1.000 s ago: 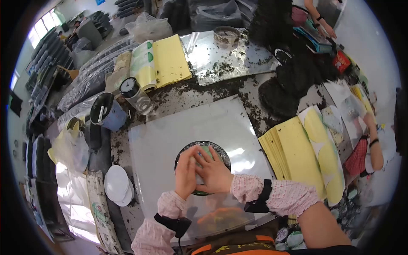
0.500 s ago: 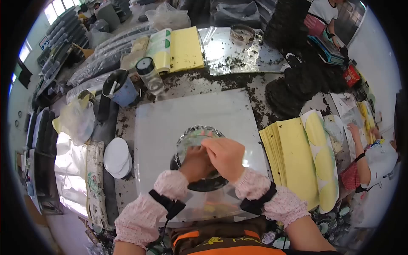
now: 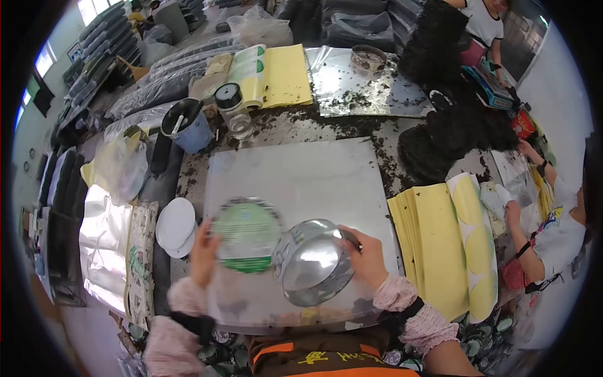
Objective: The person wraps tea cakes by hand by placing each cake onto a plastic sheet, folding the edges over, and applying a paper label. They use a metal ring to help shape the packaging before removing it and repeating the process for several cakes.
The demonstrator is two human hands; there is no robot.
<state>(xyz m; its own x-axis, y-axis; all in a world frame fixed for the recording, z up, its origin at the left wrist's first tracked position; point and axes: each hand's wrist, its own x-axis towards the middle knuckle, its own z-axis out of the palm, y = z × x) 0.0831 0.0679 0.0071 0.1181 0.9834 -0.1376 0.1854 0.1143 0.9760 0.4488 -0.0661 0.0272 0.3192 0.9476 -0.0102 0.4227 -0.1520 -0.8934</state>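
My left hand (image 3: 202, 253) grips the left edge of a flat round packet (image 3: 248, 235) with a green and white printed label and a crinkled silvery rim; motion blurs both a little. In my right hand (image 3: 367, 256) is a shiny round metal bowl (image 3: 317, 262), tilted, with my fingers closed on its right rim. Packet and bowl are side by side, their edges close together, over a pale square board (image 3: 295, 169). Left of my left hand lie overlapping white discs (image 3: 175, 225).
Yellow paper sheets (image 3: 433, 239) and a strip of round yellow labels (image 3: 471, 232) lie right. Behind stand a blue cup (image 3: 190, 133), a clear jar (image 3: 236, 113) and a foil sheet (image 3: 352, 88) with dark crumbs. A co-worker's arm (image 3: 531, 257) is at far right.
My hands have parted from over the round holder. The labelled packet is now out to the left in my left hand, and the metal bowl is lifted and tilted in my right.
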